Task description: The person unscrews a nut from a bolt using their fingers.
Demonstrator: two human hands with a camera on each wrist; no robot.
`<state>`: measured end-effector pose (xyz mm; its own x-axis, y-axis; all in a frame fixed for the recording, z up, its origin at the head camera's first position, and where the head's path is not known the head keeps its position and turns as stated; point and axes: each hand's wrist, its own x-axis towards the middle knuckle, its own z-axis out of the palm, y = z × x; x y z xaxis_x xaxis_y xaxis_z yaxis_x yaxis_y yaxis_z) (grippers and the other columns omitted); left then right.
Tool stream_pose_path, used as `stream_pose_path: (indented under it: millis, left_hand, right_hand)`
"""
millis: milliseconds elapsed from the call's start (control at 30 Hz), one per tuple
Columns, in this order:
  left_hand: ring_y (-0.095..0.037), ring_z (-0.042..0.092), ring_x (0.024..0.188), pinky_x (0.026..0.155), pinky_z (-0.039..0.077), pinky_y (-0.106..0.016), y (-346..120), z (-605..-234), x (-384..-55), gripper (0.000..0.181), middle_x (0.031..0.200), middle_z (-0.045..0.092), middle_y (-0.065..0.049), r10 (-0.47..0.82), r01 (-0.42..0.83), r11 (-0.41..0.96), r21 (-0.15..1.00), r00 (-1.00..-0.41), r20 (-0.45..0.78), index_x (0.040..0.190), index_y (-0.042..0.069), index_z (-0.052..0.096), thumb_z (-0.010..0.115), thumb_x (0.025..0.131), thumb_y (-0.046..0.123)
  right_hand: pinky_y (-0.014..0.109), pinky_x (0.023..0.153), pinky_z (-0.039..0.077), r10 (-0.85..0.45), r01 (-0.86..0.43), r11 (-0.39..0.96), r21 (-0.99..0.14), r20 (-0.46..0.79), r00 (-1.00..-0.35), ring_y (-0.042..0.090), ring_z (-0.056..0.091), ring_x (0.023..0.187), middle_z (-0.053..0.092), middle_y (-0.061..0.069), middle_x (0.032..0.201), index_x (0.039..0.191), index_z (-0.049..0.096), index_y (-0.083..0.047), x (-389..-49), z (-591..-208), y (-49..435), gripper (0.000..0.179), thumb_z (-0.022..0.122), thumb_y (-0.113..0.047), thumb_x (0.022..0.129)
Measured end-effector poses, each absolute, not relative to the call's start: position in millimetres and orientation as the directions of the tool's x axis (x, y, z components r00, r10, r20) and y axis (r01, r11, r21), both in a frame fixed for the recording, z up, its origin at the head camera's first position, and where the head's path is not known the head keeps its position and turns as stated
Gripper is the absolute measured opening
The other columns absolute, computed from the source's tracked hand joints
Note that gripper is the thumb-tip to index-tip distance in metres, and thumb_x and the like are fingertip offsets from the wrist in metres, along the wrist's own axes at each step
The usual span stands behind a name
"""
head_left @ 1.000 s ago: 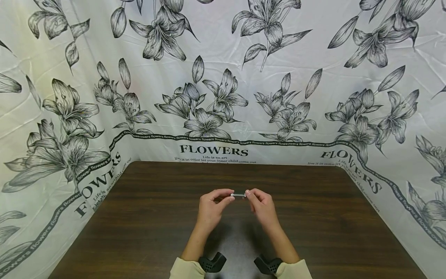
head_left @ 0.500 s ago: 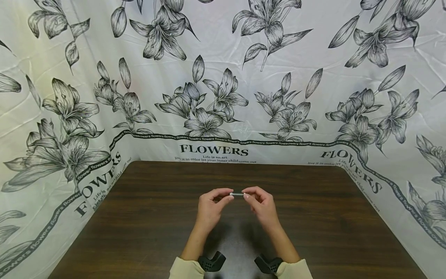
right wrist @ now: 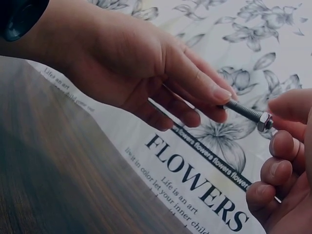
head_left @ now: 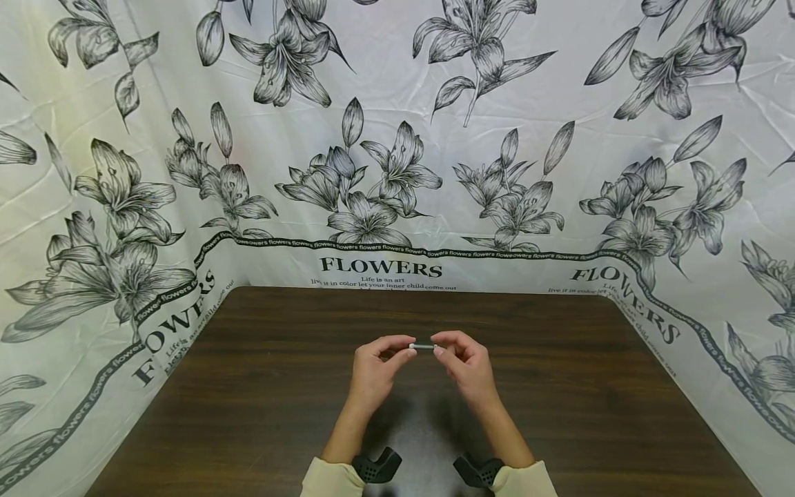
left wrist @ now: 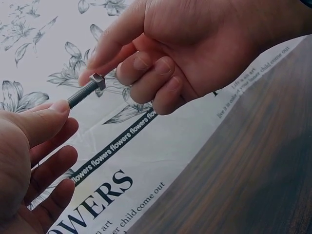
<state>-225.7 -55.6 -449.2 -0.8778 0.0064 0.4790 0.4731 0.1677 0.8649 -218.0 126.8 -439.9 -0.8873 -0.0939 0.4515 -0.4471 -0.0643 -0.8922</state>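
Observation:
A grey threaded bolt (head_left: pixel 424 346) is held level above the table, between the two hands. Its left end sits in the pinch of my left hand (head_left: pixel 373 373), between thumb and index finger, and that end is hidden by the fingertips. A shiny hex nut (right wrist: pixel 264 122) is on the bolt's other end, with bare thread showing between it and the left thumb. My right hand (head_left: pixel 470 369) has its thumb and index finger at the nut, the other fingers curled below, as the left wrist view shows.
Below the hands lies a dark wood-grain table (head_left: pixel 279 386). A white cloth (head_left: pixel 397 228) printed with flowers and lettering hangs around its back and sides. A black wrist device (head_left: pixel 379 466) is on the left wrist, another (head_left: pixel 477 471) on the right.
Since a second ago the right hand's fingertips have shifted slightly left along the bolt and spread apart a little. The left hand holds nearly the same place.

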Motion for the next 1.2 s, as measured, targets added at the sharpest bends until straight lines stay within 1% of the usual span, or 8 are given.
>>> stream_pose_path:
  millis: [167, 333, 467, 600, 767, 867, 1067, 1200]
  left_hand:
    - [-0.015, 0.063, 0.071, 0.062, 0.052, -0.032, -56, -449, -225, 0.015, 0.088, 0.072, 0.004, 0.002, 0.473, 0.157, 0.867, -0.878, 0.479, 0.095, 0.014, 0.077, 0.079, 0.081, 0.008]
    - [-0.015, 0.062, 0.072, 0.064, 0.052, -0.034, -55, -448, -225, 0.015, 0.089, 0.073, 0.0, -0.001, 0.453, 0.15, 0.879, -0.889, 0.458, 0.095, 0.01, 0.077, 0.079, 0.08, 0.009]
    - [-0.016, 0.062, 0.071, 0.063, 0.051, -0.033, -53, -435, -216, 0.015, 0.088, 0.073, -0.008, 0.0, 0.446, 0.153, 0.882, -0.893, 0.451, 0.095, 0.004, 0.076, 0.078, 0.08, 0.002]
    - [-0.016, 0.061, 0.071, 0.064, 0.051, -0.03, -52, -421, -207, 0.015, 0.089, 0.072, -0.014, 0.012, 0.456, 0.163, 0.875, -0.888, 0.46, 0.095, -0.002, 0.074, 0.076, 0.08, -0.002]
    - [-0.016, 0.061, 0.071, 0.063, 0.051, -0.033, -53, -438, -218, 0.016, 0.089, 0.072, -0.01, 0.004, 0.447, 0.155, 0.881, -0.892, 0.452, 0.095, 0.003, 0.075, 0.078, 0.08, 0.002]
    - [-0.015, 0.061, 0.072, 0.063, 0.052, -0.033, -54, -448, -224, 0.016, 0.089, 0.073, -0.004, 0.002, 0.446, 0.147, 0.883, -0.893, 0.451, 0.096, 0.008, 0.077, 0.079, 0.08, 0.006]
    - [-0.015, 0.062, 0.073, 0.062, 0.051, -0.031, -56, -451, -226, 0.016, 0.088, 0.072, 0.003, 0.014, 0.46, 0.154, 0.874, -0.886, 0.464, 0.097, 0.012, 0.077, 0.078, 0.082, 0.008]
    - [-0.015, 0.062, 0.074, 0.063, 0.052, -0.031, -55, -450, -226, 0.015, 0.087, 0.072, 0.006, 0.01, 0.448, 0.16, 0.879, -0.892, 0.453, 0.096, 0.015, 0.077, 0.078, 0.082, 0.01]
  right_hand:
    - [0.021, 0.043, 0.033, -0.074, -0.385, -0.021, -0.922, 0.386, -0.92, 0.008, 0.039, 0.048, 0.044, 0.0, 0.056, 0.102, 0.064, 0.011, -209, -424, 123, 0.013, 0.055, 0.003, 0.096]
    - [0.021, 0.044, 0.029, -0.035, -0.27, 0.023, -0.963, 0.269, -0.963, 0.007, 0.037, 0.045, 0.042, 0.0, 0.052, 0.087, 0.065, 0.008, -206, -417, 121, 0.021, 0.056, -0.006, 0.098]
    - [0.02, 0.044, 0.027, -0.036, -0.212, 0.027, -0.977, 0.211, -0.977, 0.008, 0.034, 0.044, 0.04, 0.001, 0.049, 0.08, 0.063, 0.01, -206, -417, 121, 0.028, 0.056, -0.009, 0.099]
    - [0.02, 0.044, 0.027, -0.058, -0.202, 0.02, -0.979, 0.201, -0.978, 0.008, 0.034, 0.044, 0.04, 0.001, 0.049, 0.08, 0.062, 0.014, -207, -418, 122, 0.029, 0.055, -0.008, 0.099]
    - [0.02, 0.045, 0.029, -0.068, -0.218, 0.017, -0.976, 0.217, -0.974, 0.008, 0.036, 0.044, 0.042, 0.001, 0.049, 0.08, 0.062, 0.014, -207, -418, 122, 0.028, 0.056, -0.006, 0.098]
    - [0.02, 0.045, 0.029, -0.073, -0.227, 0.008, -0.974, 0.226, -0.971, 0.008, 0.036, 0.045, 0.042, 0.001, 0.05, 0.081, 0.062, 0.013, -207, -418, 122, 0.026, 0.056, -0.005, 0.098]
    - [0.02, 0.044, 0.03, -0.066, -0.226, -0.02, -0.974, 0.227, -0.972, 0.008, 0.038, 0.045, 0.043, 0.002, 0.052, 0.082, 0.064, 0.007, -207, -418, 123, 0.019, 0.058, -0.004, 0.097]
    - [0.02, 0.044, 0.03, -0.069, -0.24, -0.029, -0.97, 0.242, -0.968, 0.009, 0.038, 0.045, 0.042, 0.001, 0.053, 0.084, 0.064, 0.008, -206, -417, 123, 0.017, 0.059, -0.003, 0.096]
